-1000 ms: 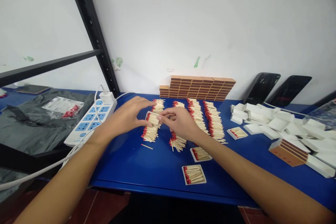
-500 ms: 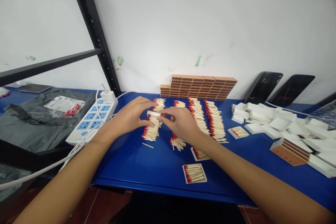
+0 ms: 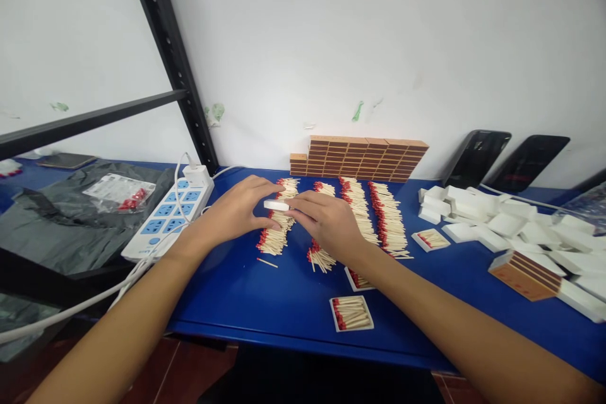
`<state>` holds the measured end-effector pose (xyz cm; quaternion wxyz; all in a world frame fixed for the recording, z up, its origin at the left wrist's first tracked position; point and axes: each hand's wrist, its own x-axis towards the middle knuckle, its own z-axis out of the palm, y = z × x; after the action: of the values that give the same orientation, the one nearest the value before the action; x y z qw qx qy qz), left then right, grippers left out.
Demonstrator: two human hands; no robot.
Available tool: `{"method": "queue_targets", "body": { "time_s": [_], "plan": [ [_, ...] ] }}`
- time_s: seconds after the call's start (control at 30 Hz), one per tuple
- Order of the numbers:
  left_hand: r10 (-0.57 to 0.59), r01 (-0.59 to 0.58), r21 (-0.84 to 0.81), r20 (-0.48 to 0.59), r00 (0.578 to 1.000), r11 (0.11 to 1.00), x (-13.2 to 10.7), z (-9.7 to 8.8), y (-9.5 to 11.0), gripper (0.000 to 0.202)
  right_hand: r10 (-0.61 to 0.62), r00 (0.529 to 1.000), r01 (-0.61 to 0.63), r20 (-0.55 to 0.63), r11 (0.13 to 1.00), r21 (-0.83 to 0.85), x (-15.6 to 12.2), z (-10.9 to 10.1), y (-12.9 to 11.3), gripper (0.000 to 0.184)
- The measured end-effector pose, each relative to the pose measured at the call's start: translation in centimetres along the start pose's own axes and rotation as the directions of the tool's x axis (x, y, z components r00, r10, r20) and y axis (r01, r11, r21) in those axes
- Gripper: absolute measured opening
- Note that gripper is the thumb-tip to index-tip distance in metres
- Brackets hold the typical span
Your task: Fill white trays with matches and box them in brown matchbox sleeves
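Note:
My right hand (image 3: 329, 219) pinches one end of a small white matchbox tray (image 3: 276, 205) between thumb and fingers, above a row of red-tipped matches. What lies inside this tray is hidden. On its other side my left hand (image 3: 241, 209) has thumb and index finger spread, with the tray's free end near the gap. Below the hands lies the leftmost match row (image 3: 273, 241). A shorter, thinned match row (image 3: 320, 259) is partly covered by my right hand. One loose match (image 3: 267, 262) rests in front. A filled tray (image 3: 351, 314) sits near the table edge, with another filled tray (image 3: 356, 280) behind it, partly under my right forearm.
Stacked matchboxes (image 3: 367, 158) line the wall. Two more match rows (image 3: 391, 218) stand right of centre. White trays (image 3: 516, 224) pile up at the right, near a tray with some matches (image 3: 430, 239) and brown matchbox sleeves (image 3: 524, 274). A power strip (image 3: 168, 214) borders the left.
The held tray has tilted slightly, showing more of its long side. Both hands stay almost in place, and the view has shifted a little.

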<state>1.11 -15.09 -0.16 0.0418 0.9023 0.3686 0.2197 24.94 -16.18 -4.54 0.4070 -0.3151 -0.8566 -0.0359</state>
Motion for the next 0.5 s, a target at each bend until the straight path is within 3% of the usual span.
{"method": "queue_targets", "body": {
  "time_s": [0.17,0.3,0.4,0.5],
  "plan": [
    [-0.003,0.003,0.012,-0.002,1.000,1.000,0.0,0.0,0.1,0.065,-0.038,0.999,0.036,-0.032,0.998,-0.046,0.0,-0.1,0.3,0.025],
    [-0.006,0.006,0.030,-0.017,1.000,1.000,0.1,-0.2,0.0,0.065,0.010,0.997,-0.016,-0.078,0.997,-0.070,0.9,-1.9,0.2,0.023],
    [-0.019,0.022,0.056,-0.057,0.998,0.998,0.0,-0.5,-0.2,0.064,0.147,0.974,-0.170,-0.174,0.978,-0.122,1.4,-5.5,1.6,0.020],
    [-0.037,0.046,0.095,-0.097,0.995,0.994,-0.1,-0.5,-0.4,0.055,0.386,0.889,-0.440,-0.247,0.869,-0.225,0.5,-11.8,6.0,0.019]
  ]
}}
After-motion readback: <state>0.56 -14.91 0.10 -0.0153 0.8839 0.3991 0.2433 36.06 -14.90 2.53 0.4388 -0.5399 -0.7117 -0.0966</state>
